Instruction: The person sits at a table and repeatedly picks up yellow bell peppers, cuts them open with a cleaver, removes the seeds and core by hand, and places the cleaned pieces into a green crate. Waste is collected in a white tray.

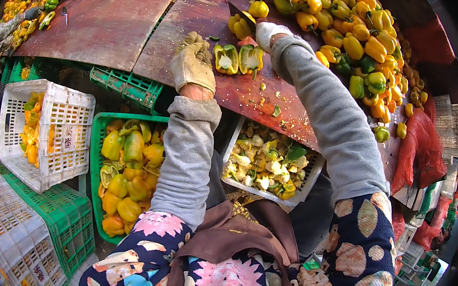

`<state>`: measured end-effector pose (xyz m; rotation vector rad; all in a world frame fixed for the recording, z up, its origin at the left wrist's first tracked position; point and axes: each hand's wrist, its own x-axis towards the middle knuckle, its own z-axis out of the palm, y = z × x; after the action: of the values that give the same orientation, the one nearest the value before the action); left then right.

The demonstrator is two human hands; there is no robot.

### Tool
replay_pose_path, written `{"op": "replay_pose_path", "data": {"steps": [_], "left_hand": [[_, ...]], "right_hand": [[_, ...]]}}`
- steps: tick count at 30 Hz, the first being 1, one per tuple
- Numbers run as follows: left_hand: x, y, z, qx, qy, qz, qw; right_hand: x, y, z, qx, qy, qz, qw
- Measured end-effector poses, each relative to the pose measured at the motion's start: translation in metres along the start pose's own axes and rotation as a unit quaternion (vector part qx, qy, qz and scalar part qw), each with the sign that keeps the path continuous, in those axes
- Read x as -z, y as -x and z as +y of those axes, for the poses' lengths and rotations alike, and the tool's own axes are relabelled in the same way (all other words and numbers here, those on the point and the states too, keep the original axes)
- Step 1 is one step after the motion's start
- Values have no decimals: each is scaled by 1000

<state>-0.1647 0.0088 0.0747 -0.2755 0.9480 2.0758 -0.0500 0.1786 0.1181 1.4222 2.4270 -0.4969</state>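
Observation:
My right hand [268,35], in a white glove, is shut on a knife [236,11] with a dark blade. The blade lies against a yellow bell pepper [238,27] on the reddish board; the handle is mostly hidden. To the left, my left hand [194,60] in a soiled, pale yellow glove has its fingers curled in, and nothing shows in it. Between my hands lie two pepper halves, the left half [226,59] and the right half [250,59], cut faces up with pale cores showing. Another yellow pepper [259,9] sits just beyond the knife.
A large heap of yellow peppers [352,42] covers the board's right side. Below the board's edge, a white crate [314,174] holds cores and scraps. A green crate [92,170] of cut peppers stands left, beside a tilted white crate [70,103]. A co-worker's gloved hand [33,13] is far left.

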Motion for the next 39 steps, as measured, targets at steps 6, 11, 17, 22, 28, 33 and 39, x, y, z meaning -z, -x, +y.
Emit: {"op": "replay_pose_path", "data": {"steps": [6, 11, 17, 22, 28, 33, 39], "left_hand": [[-4, -11, -22, 19, -10, -34, 999], [1, -21, -19, 15, 9, -41, 999], [-12, -7, -16, -4, -17, -22, 1000], [4, -23, -17, 44, -9, -55, 997], [5, -22, -16, 55, 0, -55, 997], [-6, -9, -23, 122, 4, -149, 981], [-5, -9, -19, 117, 22, -145, 982]], "right_hand": [[-26, -32, 41, 10, -61, 15, 998], [12, 19, -2, 52, -3, -11, 999], [-19, 67, 98, 42, -298, 143, 943], [29, 171, 124, -67, -527, 212, 821], [2, 195, 108, -129, -609, 239, 745], [-105, 135, 172, -216, -216, 128, 943], [-89, 110, 132, -210, -151, 147, 955]]}}
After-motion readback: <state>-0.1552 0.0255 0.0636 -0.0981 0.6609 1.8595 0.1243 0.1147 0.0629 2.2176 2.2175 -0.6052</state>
